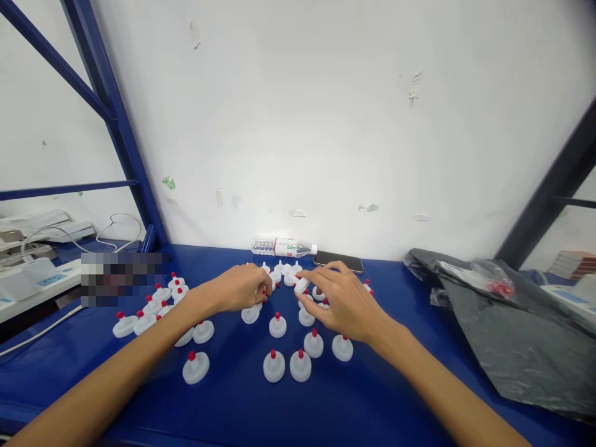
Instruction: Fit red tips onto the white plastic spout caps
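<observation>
My right hand pinches a white nozzle cap between thumb and fingers, tilted above the others. My left hand is closed, with its fingers curled down. A bit of red shows at its fingertips, but what they hold is hidden. Just below that hand is a white cap. Several white nozzle caps with red tips stand around the hands, such as one at the front and another in the middle. Behind the hands, white caps without visible red tips are grouped together.
A clear plastic bottle lies by the wall beside a dark phone. More red-tipped caps cluster at left. A grey plastic bag covers the right side of the blue table. A power strip sits far left.
</observation>
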### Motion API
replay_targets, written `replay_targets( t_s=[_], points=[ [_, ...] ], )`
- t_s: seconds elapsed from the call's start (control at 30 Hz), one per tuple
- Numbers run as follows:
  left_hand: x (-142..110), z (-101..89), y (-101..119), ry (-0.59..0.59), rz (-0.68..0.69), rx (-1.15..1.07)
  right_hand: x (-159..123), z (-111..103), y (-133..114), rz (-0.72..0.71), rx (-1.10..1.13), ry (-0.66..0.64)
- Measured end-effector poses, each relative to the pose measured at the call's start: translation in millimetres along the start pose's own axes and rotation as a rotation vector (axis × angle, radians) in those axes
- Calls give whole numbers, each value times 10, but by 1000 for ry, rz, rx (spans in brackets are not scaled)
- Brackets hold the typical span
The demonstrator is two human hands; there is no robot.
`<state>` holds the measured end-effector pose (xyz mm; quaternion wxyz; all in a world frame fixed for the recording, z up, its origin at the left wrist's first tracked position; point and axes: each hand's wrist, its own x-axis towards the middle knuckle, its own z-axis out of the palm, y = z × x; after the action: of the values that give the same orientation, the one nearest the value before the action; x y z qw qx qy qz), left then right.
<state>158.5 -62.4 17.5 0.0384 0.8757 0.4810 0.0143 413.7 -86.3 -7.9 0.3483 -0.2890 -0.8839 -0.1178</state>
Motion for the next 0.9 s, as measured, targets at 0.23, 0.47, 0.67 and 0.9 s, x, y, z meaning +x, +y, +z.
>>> replay_targets(
  t_s=[0.23, 0.47, 0.67, 0.9],
  points=[
    [-3, 10, 53, -11, -39, 44, 8, 7, -10, 4, 1, -13],
    [15, 49, 8, -10, -24, 6, -4, 19, -15, -1, 8, -17],
    [17, 72, -11, -1, 26, 0, -4, 16, -16, -1, 12, -27],
    [-8, -114, 122, 243, 23, -216, -3, 4, -9, -6, -3, -28]
  ],
)
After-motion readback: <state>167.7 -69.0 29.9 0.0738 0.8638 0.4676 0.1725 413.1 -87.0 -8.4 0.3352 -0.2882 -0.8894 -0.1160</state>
